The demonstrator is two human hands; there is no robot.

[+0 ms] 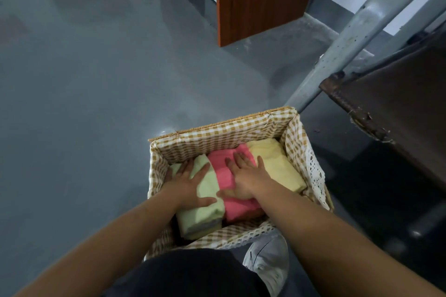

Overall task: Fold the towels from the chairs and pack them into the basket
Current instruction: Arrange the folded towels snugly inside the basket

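Observation:
A woven basket with a yellow-checked lining stands on the floor in front of me. Three folded towels lie side by side in it: a pale green towel at the left, a pink towel in the middle and a pale yellow towel at the right. My left hand lies flat on the green towel with fingers spread, some over its far left edge. My right hand presses flat on the pink towel, fingers straight.
The basket sits on a grey floor. A grey metal chair leg slants up from behind the basket, with a dark worn chair seat at the right. A brown wooden furniture panel stands at the back. My shoe is beside the basket's near corner.

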